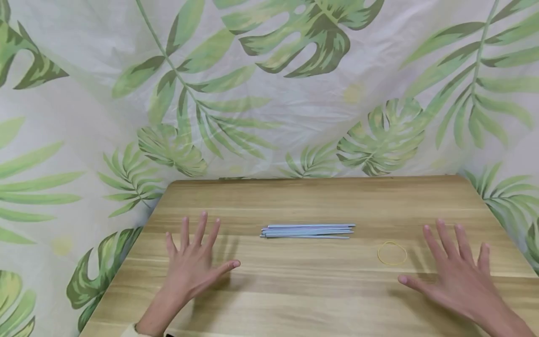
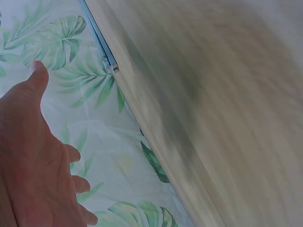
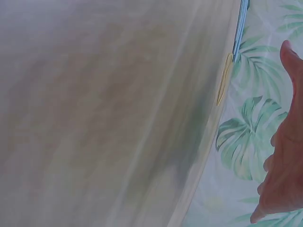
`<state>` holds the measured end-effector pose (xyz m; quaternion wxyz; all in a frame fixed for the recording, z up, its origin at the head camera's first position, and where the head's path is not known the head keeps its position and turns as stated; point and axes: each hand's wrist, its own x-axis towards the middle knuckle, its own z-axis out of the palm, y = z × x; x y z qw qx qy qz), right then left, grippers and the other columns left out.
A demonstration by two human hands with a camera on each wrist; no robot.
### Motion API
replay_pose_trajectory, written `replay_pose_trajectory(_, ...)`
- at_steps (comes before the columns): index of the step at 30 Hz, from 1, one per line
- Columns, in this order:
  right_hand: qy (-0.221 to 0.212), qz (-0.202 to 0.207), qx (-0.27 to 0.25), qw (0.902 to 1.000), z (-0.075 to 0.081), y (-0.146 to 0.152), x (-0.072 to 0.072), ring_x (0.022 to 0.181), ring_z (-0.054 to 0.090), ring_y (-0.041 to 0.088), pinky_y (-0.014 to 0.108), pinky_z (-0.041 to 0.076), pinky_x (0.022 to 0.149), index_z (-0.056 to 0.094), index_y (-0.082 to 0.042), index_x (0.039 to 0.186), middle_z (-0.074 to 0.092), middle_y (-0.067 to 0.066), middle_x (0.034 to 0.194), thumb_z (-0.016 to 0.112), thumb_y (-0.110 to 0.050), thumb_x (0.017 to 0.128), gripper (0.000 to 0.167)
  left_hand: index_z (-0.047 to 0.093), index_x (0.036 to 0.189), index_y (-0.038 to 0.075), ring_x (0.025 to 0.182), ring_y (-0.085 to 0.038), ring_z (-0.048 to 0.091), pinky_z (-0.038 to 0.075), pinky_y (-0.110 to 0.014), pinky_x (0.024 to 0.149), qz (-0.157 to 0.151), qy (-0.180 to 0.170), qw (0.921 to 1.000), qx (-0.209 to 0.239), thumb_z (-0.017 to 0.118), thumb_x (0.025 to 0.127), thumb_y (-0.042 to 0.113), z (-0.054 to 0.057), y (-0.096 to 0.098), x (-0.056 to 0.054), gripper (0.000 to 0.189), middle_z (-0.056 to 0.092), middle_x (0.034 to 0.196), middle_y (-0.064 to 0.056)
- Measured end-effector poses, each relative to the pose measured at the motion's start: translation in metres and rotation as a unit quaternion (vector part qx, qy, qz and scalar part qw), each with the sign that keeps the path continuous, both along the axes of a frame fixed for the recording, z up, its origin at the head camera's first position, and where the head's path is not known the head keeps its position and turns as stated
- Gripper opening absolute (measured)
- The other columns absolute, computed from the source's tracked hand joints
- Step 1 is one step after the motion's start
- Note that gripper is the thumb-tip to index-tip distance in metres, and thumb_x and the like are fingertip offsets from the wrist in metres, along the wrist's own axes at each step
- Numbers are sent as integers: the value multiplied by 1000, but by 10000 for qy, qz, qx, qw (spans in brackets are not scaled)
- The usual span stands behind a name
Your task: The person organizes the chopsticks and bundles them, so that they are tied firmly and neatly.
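Several thin, pale blue sticks (image 1: pixel 309 231) lie side by side in a loose row across the table; their exact kind does not show. To their right and a little nearer is a yellow rubber band (image 1: pixel 392 253), spread in a ring. My left hand (image 1: pixel 194 263) hovers left of the sticks, fingers spread and holding nothing. On the other side, my right hand (image 1: pixel 459 271) is spread too, its thumb nearest the rubber band. In the right wrist view the rubber band (image 3: pixel 225 79) and stick ends appear near the table's far edge.
The wood-grain table (image 1: pixel 294 290) ends at a back edge against a hanging cloth (image 1: pixel 294 117) printed with green leaves. More of this cloth hangs along the left and right sides. Both hands cast shadows on the tabletop.
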<state>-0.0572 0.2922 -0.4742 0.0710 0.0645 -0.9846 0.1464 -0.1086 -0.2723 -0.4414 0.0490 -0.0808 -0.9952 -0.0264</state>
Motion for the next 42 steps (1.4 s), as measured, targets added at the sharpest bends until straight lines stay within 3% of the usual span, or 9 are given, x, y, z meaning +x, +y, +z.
replay_pose_trajectory(7, 180, 214, -2, 9996, 7, -17, -16, 165, -27, 32, 75, -27, 116, 5, -17, 174, -13, 7, 182, 78, -75, 82, 131, 23, 173, 25, 165, -49, -11, -5, -87, 118, -139, -38, 9998, 158, 56, 87, 90, -1, 14, -11, 113, 1, 183, -10)
replay_pose_trajectory(17, 25, 577, -106, 9983, 6, -37, -29, 165, -23, 36, 75, -27, 118, 8, -12, 174, -9, 11, 181, 75, -78, 83, 131, 23, 173, 24, 165, -50, -8, -8, -84, 119, -357, -147, 9989, 275, 58, 87, 89, -4, 37, -26, 113, 1, 182, -9)
replay_pose_trajectory(24, -69, 660, -40, 9978, 3, -48, -39, 166, -14, 43, 74, -26, 119, 13, -10, 173, -5, 14, 182, 74, -82, 81, 132, 25, 172, 25, 166, -48, -4, -1, -82, 122, -488, -131, 9986, 140, 57, 86, 91, -6, 52, -33, 113, 7, 182, -9)
replay_pose_trajectory(35, -69, 987, -16, 9951, 2, -63, -56, 167, -6, 45, 82, -9, 121, 17, -8, 173, 1, 16, 181, 71, -84, 82, 130, 18, 174, 28, 167, -44, -9, 3, -80, 125, -917, -339, 9951, 113, 57, 84, 92, -3, 75, -46, 116, 0, 182, -6)
replay_pose_trajectory(42, -187, 1219, -136, 9923, 2, -73, -68, 167, -3, 44, 82, -2, 122, 14, -12, 174, 1, 16, 182, 72, -84, 81, 131, 21, 173, 25, 167, -45, -2, 5, -79, 126, -1270, -322, 9912, 189, 59, 85, 90, -5, 86, -54, 116, 7, 182, -8)
